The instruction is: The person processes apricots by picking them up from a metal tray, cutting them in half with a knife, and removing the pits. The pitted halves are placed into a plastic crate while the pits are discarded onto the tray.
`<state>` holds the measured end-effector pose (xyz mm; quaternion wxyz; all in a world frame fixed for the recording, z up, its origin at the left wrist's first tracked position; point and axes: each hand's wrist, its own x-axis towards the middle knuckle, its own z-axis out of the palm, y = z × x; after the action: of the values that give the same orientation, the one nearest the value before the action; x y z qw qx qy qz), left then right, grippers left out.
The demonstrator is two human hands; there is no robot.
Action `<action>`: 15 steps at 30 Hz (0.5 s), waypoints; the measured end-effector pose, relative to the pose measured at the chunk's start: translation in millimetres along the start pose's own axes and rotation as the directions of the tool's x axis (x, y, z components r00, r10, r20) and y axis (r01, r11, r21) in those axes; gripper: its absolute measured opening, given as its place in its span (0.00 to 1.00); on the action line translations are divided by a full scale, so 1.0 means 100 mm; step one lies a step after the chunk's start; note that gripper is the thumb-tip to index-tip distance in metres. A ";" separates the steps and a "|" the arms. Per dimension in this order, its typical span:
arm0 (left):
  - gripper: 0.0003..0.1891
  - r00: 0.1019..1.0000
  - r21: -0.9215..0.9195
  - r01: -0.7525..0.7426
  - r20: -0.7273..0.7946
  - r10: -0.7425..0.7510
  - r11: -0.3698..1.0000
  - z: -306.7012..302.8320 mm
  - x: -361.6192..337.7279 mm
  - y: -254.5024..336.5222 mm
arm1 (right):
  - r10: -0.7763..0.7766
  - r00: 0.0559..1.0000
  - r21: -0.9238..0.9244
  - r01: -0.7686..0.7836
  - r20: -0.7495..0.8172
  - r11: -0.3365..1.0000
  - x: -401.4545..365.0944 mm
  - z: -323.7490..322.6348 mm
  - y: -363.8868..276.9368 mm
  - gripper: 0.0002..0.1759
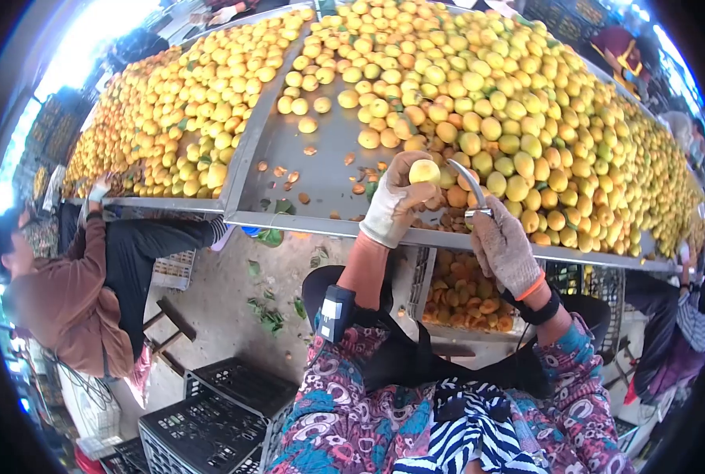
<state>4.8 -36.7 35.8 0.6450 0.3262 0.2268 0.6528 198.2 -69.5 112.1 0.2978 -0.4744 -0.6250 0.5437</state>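
Over the near edge of a metal table [313, 170], my left hand [400, 197] in a pale glove holds a yellow-orange fruit [424, 172] upright at its fingertips. To the right, my right hand [502, 243], gloved with an orange cuff, grips a knife with a curved blade [468, 181]. The blade points up and left toward the fruit, with a small gap between them. A large pile of similar fruit [518, 142] lies behind both hands. Cut pieces and leaves are scattered on the bare metal left of my left hand.
Below the table edge stands a crate of halved fruit [459, 296]. Black crates [202, 430] sit at the lower left. A person in brown [76, 308] sits at the left, another person [684, 324] at the right. A metal divider [261, 118] splits the table. Leaves lie on the floor.
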 end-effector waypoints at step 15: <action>0.26 0.978 -0.216 -0.146 0.115 0.174 0.965 -0.11 -0.19 0.26 | 0.040 0.999 0.000 -0.040 -0.025 0.999 0.28 0.33 -0.21 0.08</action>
<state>-22.2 -56.2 44.3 0.6343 0.3175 0.0870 0.6995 152.7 -55.8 120.6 0.2945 -0.4939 -0.6117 0.5432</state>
